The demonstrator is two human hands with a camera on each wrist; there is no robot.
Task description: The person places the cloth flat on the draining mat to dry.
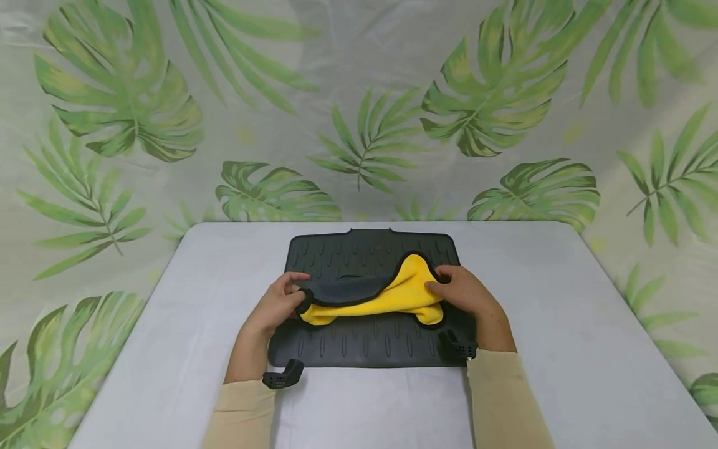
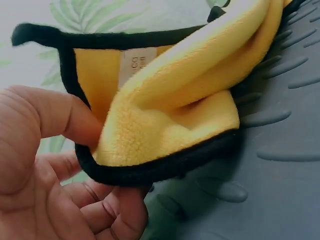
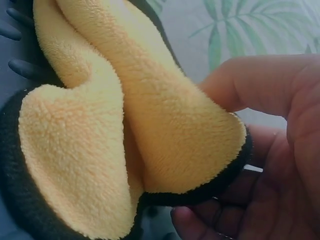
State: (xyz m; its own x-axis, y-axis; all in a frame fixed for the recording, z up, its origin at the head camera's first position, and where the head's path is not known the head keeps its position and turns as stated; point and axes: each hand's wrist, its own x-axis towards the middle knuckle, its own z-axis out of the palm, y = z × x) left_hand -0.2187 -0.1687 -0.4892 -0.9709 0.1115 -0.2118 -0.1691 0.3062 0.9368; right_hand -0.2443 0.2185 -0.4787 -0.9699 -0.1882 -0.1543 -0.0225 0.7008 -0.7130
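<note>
In the head view my left hand [image 1: 280,302] and right hand [image 1: 462,288] hold the cloth [image 1: 387,302] between them at the centre of the frame, over the dark mat [image 1: 336,346] on the white table [image 1: 140,374]; I cannot tell whether its underside touches the mat. Both ends are gripped, so I judge that taking up the cloth is done; spreading or folding it neatly is not, since its dark back shows along the upper edge and its yellow side sags in creases. In the left wrist view, my thumb and fingers pinch the black-edged left end at the lower left, a narrow grip; a pale label [image 2: 137,65] shows at the upper middle, and the yellow side bulges into a loose roll towards the upper right. In the right wrist view, my thumb and fingers close on the other end at the right of the frame, while a loose flap droops at the lower left. The cloth thus looks half-handled; how much remains, I cannot tell.
</note>
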